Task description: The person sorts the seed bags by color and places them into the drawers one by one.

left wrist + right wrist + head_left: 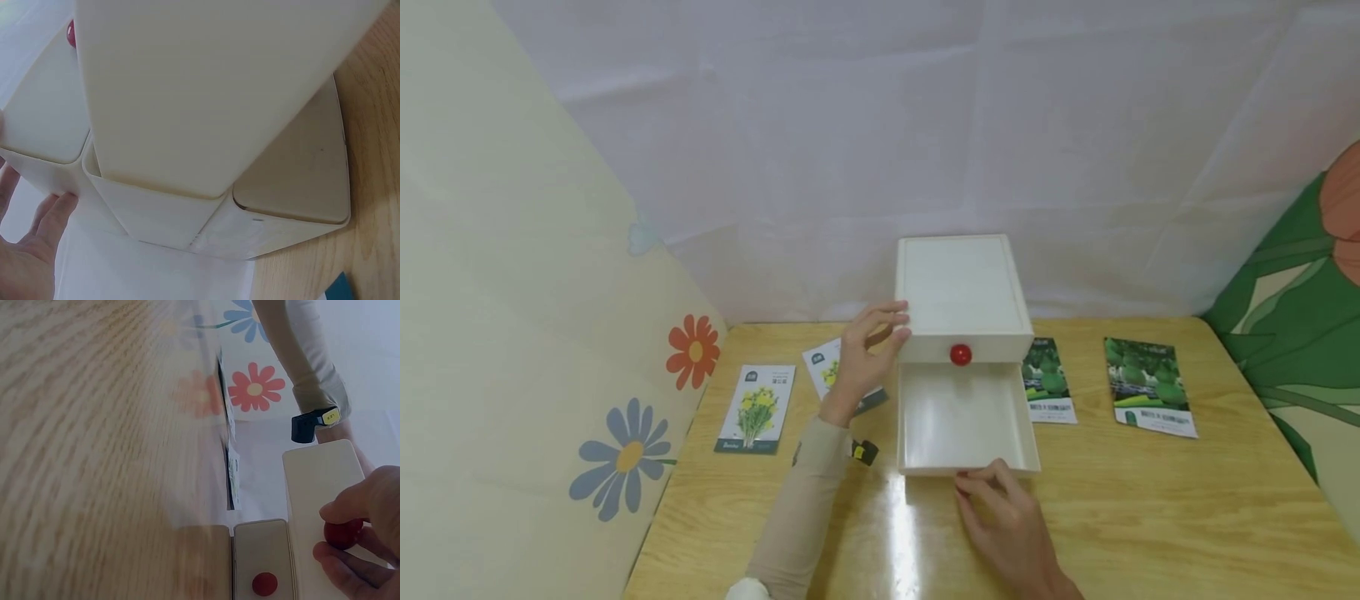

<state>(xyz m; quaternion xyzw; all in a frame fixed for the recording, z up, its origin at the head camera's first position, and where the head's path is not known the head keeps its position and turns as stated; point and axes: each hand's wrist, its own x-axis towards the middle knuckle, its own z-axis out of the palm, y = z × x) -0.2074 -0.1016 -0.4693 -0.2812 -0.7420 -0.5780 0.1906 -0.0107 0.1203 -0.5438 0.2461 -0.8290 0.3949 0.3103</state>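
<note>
A white drawer cabinet (962,283) stands at the back of the table, its middle drawer (970,433) pulled well out, with the bare bottom showing. My right hand (1007,525) is at that drawer's front. In the right wrist view, its thumb and fingers pinch the drawer's red knob (342,534). Fingers of my left hand (868,354) touch the cabinet's upper left side. The left wrist view shows those fingers (56,215) against the side wall beside the top drawer (50,112), which is pushed in. Below, the bottom drawer (262,550) is also in, with its own red knob (265,584).
Two seed packets with yellow flowers (756,408) (823,362) lie left of the cabinet. On the right are two green packets (1051,383) (1150,387). A white cloth (790,167) hangs behind the wooden table (1150,517), and flower-printed panels (550,317) flank it.
</note>
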